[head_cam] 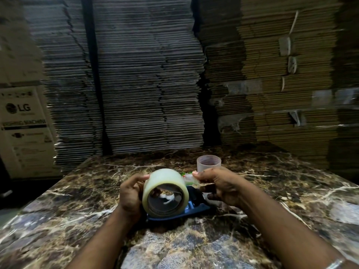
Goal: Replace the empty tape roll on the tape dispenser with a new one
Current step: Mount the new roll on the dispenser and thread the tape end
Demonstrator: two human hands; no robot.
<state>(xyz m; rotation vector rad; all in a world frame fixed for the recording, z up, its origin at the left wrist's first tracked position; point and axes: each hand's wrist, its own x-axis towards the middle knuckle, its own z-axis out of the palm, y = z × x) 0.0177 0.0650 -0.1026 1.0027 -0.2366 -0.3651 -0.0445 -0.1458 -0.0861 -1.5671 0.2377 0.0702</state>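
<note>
Head view: both hands work just above a dark marbled table (pixel 272 187). The left hand (pixel 130 193) grasps a full roll of clear tape (pixel 165 183) from its left side, fingers curled around the outer wall, the hollow core facing the camera. The right hand (pixel 219 186) pinches the loose end of the tape (pixel 189 178) between thumb and forefinger, just right of the roll; the other fingers are curled in. Below and just behind the roll, a blue tape dispenser (pixel 196 207) lies on the table. An empty translucent core (pixel 208 163) stands upright farther back, apart from the hands. Stacks of flattened cardboard (pixel 151 74) rise behind the table.
</note>
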